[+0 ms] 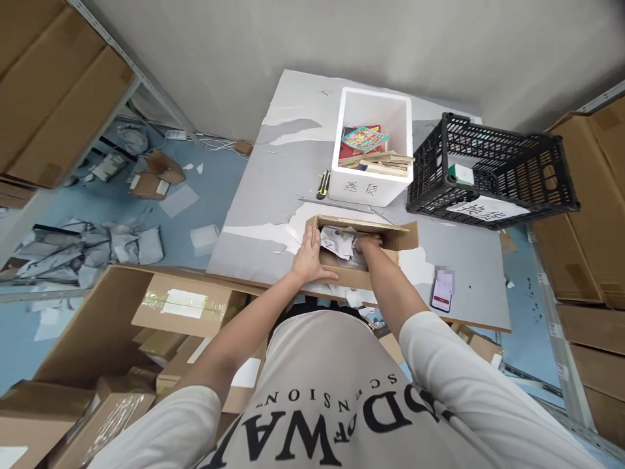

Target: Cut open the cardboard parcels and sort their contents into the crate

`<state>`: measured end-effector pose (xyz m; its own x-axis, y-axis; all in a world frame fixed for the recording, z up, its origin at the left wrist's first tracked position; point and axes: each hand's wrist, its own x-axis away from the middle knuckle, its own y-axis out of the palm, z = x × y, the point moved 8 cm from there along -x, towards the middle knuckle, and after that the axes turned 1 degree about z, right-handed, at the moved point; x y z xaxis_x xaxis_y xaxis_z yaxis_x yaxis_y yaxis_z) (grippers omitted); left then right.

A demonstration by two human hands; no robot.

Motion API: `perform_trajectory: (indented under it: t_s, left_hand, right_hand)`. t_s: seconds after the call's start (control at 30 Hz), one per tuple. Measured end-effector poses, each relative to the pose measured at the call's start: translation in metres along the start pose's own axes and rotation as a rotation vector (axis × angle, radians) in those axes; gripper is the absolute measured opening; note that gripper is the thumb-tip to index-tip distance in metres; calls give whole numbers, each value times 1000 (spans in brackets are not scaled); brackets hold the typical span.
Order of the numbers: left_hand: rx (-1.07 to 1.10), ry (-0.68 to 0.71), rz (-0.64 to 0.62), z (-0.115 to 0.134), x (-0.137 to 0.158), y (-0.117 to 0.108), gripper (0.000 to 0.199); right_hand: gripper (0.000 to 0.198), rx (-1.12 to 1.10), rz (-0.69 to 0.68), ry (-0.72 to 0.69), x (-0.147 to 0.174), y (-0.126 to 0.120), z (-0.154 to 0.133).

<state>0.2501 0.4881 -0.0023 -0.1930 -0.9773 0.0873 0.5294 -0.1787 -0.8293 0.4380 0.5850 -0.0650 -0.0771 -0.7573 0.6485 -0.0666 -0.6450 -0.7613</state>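
Note:
An open brown cardboard box point(390, 236) sits at the near edge of the grey table point(273, 195). My left hand point(308, 255) lies flat against the box's left wall and near corner, steadying it. My right hand point(367, 245) reaches down inside the box, its fingers closed on crumpled white packing paper point(336, 240) that fills the inside. What lies under the paper is hidden.
Behind the box stand a white foam bin point(374, 104) of books and a black plastic crate point(493, 166) with a paper label. A yellow-black utility knife point(323, 184) lies by the bin, a phone point(443, 290) at right. Cardboard boxes point(122, 339) crowd the floor at left, shelves at both sides.

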Motion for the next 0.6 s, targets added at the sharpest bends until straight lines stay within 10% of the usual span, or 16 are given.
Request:
perform_trajectory:
  t_s: [0.27, 0.6]
  left_hand:
    - [-17, 1, 25, 3, 1, 1, 158]
    - [-5, -15, -25, 4, -2, 5, 156]
  right_hand:
    - [83, 19, 20, 223, 5, 12, 18]
    - [59, -62, 74, -143, 23, 17, 53]
